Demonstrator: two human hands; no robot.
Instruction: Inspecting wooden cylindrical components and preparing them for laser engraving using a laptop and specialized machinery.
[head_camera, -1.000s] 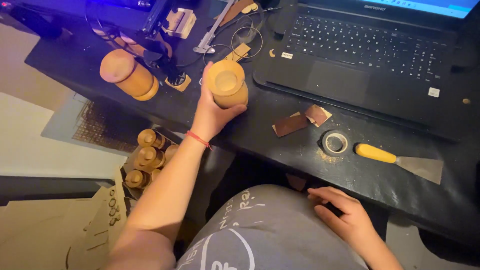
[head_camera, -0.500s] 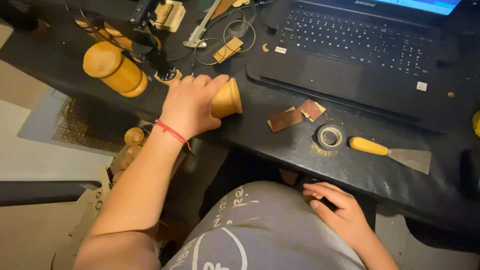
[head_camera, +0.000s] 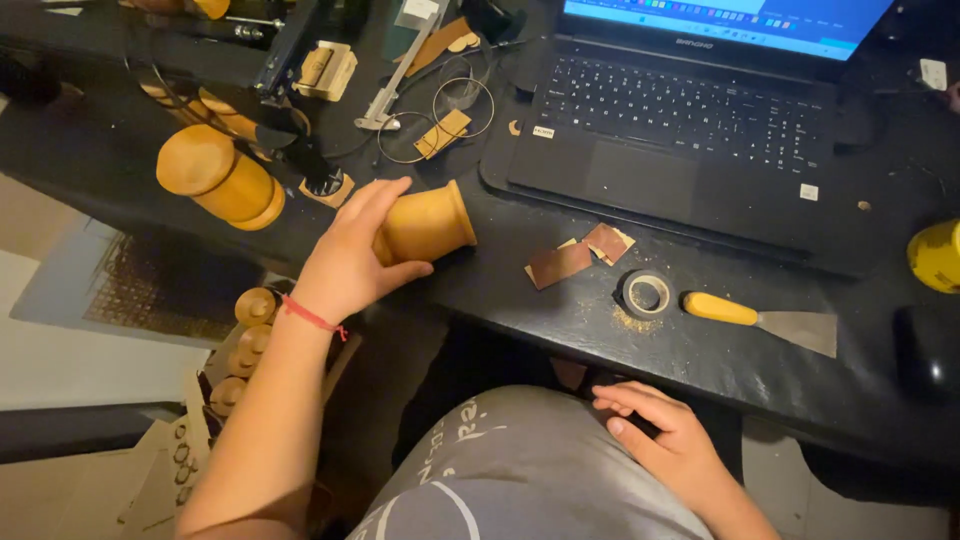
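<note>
Currently, head view, one moment logged
Left hand (head_camera: 345, 262): wrapped around base end of wooden cup (head_camera: 428, 222), fingers over the top, thumb underneath, red cord at wrist
Wooden cup: lying on its side on black table (head_camera: 560, 320), flared rim pointing right toward laptop (head_camera: 690, 130), just left of it
Right hand (head_camera: 665, 440): resting on lap below table edge, fingers loosely spread, holding nothing
Nearby, left: second turned wooden piece (head_camera: 218, 178), tilted, apart from the cup
Nearby, right: sandpaper scraps (head_camera: 580, 255), tape roll (head_camera: 646, 294) with sawdust beside it, yellow-handled scraper (head_camera: 760, 318), all untouched
Below table: more turned wooden pieces (head_camera: 245, 345) stacked at the left
Progress (judgement): cup down on table but not released, grip not yet opened; abrasives and scraper idle, so any finishing work on this piece looks not yet begun
</note>
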